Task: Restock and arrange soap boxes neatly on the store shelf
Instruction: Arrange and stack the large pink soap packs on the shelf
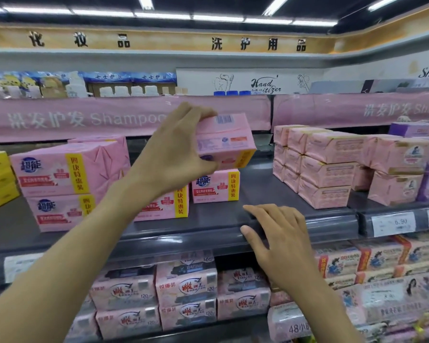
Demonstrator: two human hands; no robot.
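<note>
Soap box (224,139), one, clasped in left hand (174,154) grip above one shelved box (216,185); right hand (278,233) flat on shelf edge (332,224).

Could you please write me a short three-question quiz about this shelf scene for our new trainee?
1. True or false: the left hand grips a pink soap box, tilted, over the shelved pink box.
2. Multiple choice: the right hand A) grips a box, B) rests open on the shelf's front edge, C) hangs out of view.
3. Fill in: the price tag further right reads ____.

Key: 1 true; 2 B; 3 6.90.
</note>
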